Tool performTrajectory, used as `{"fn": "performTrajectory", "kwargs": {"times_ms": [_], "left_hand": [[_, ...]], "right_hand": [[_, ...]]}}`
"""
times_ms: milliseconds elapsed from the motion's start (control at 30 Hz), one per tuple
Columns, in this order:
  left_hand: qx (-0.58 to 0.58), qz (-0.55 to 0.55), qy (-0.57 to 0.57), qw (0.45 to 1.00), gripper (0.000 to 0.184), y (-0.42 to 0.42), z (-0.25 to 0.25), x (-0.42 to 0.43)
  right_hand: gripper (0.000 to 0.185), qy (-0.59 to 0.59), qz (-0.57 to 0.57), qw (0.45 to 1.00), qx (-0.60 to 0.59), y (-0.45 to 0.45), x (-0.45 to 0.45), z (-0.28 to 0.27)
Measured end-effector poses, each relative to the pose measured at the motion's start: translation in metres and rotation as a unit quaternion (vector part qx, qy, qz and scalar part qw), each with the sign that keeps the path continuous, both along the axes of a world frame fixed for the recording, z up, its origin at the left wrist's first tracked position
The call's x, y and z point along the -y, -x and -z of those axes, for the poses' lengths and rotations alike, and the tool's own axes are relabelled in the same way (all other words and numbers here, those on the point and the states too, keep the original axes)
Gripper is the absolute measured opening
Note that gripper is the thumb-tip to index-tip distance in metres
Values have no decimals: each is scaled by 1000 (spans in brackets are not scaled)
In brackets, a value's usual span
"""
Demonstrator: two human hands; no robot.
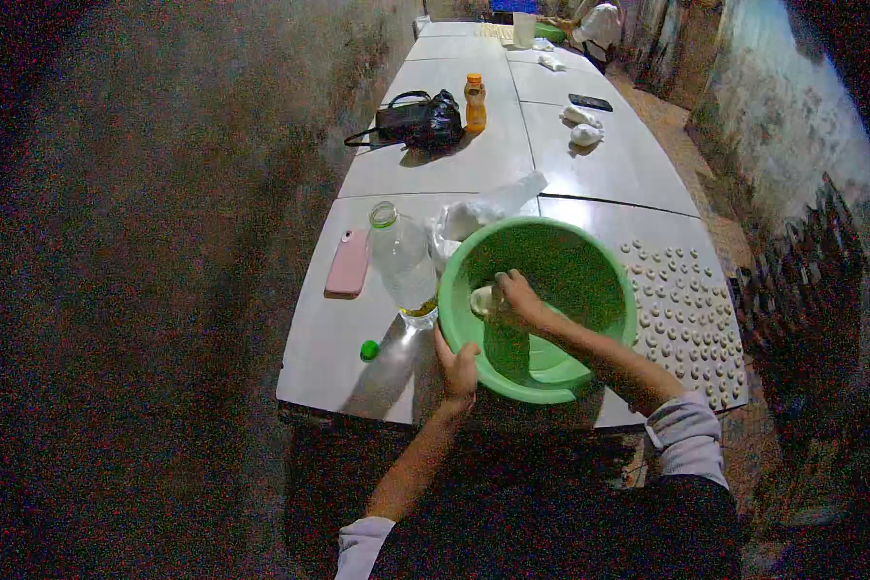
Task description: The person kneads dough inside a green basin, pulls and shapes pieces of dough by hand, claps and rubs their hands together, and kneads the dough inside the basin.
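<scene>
A large green basin (606,280) stands near the front edge of the white table. My left hand (457,369) grips its rim at the lower left, thumb over the edge. Inside the basin, my right hand (520,298) is closed on a pale lump of dough (483,301) against the left inner wall. A clear plastic bottle (402,256) without a cap, with a little yellow liquid at its bottom, stands left of the basin. Behind the basin lies a white plastic bag (464,218). Many small pale dough pieces (684,309) lie in rows to the right.
A pink phone (348,263) and a green cap (369,350) lie at the left. Farther back are a black bag (420,123), an orange bottle (475,103), a dark phone (590,101) and white bundles (586,133). Another person (597,24) is at the far end.
</scene>
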State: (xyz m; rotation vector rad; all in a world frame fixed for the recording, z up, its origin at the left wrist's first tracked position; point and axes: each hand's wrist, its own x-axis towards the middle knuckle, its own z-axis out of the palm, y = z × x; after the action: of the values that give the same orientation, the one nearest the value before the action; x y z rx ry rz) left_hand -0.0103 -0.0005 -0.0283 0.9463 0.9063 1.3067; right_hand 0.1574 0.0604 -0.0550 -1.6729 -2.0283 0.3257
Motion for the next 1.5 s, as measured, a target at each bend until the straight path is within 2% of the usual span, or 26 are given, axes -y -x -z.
{"fn": "performTrajectory", "kwargs": {"times_ms": [67, 167, 200, 267, 367, 433, 500, 567, 667, 700, 767, 800, 867, 900, 933, 967, 1000, 1033, 1067, 1100, 1167, 1233, 1333, 1400, 1433, 1500], "left_hand": [[-3, 10, -13, 1000, 66, 2, 12, -4], [-14, 11, 9, 1000, 66, 2, 14, -4], [8, 29, 50, 998, 65, 3, 6, -3], [9, 30, 21, 999, 64, 4, 0, -1], [27, 16, -14, 999, 62, 2, 9, -3], [2, 30, -49, 998, 61, 5, 8, -4], [-3, 20, -36, 999, 60, 4, 3, -1], [15, 12, -12, 1000, 60, 2, 4, 0], [2, 33, -19, 999, 60, 5, 12, -3], [-8, 30, -35, 999, 60, 6, 12, -3], [6, 29, -36, 999, 60, 5, 18, -4], [19, 27, -37, 999, 60, 5, 18, -4], [28, 40, -38, 998, 60, 5, 16, -4], [37, 52, -38, 997, 60, 6, 11, -3], [-22, 40, 0, 999, 61, 8, 2, 0], [-23, 41, -3, 999, 61, 8, -3, 3], [-47, 41, 7, 998, 61, 9, -7, 4], [-71, 41, 16, 997, 61, 12, -6, 3], [-56, 67, -18, 996, 61, 14, 20, -3], [-59, 71, -12, 996, 61, 17, 15, -1], [-7, 105, 45, 993, 60, 17, -3, 4], [-65, 83, 44, 994, 59, 21, 13, -1], [-103, 101, 25, 989, 57, 22, 3, 0], [-83, 76, -10, 994, 57, 20, -2, 4], [-85, 79, -12, 993, 57, 19, 1, 5], [-80, 49, 25, 995, 60, 19, 13, 2]], "right_hand": [[44, 32, 20, 999, -8, -4, 2, 7], [30, 65, 38, 997, 16, -2, 9, -21], [28, 57, -2, 998, -16, -6, 11, -31], [23, -8, -30, 998, -46, -9, 16, -53], [35, -53, 21, 998, 30, -8, 30, -86], [30, -49, 4, 998, 27, -9, 55, -96], [27, 158, -153, 955, 199, -21, 72, -94], [21, 195, -161, 953, 165, -28, 71, -99], [16, 102, -85, 991, -20, -25, 50, -125], [21, 106, -34, 990, -88, -18, 42, -135], [26, 140, -34, 949, -281, -16, 19, -137], [26, 139, -34, 949, -282, -12, 12, -135], [27, 313, 33, 873, -373, -3, -3, -127], [23, 350, 63, 747, -562, 9, -3, -99], [17, 367, 70, 750, -546, 15, -15, -66], [18, 252, -27, 879, -404, 10, -25, -3], [22, 95, -72, 964, -237, 5, -35, 59], [28, 314, 113, 903, -271, 12, -39, 67], [31, 289, 41, 929, -227, 12, -39, 55], [35, 265, -28, 946, -185, 13, -32, 38], [37, 206, -73, 966, -138, 14, -24, 18], [39, 141, -121, 979, -84, 15, -24, 14], [42, 258, 17, 937, -235, 16, -29, 4], [46, 328, 113, 876, -334, 13, -28, 3], [46, 327, 115, 876, -337, 6, -34, 10], [43, 293, 164, 912, -236, -17, -51, 18]]}}
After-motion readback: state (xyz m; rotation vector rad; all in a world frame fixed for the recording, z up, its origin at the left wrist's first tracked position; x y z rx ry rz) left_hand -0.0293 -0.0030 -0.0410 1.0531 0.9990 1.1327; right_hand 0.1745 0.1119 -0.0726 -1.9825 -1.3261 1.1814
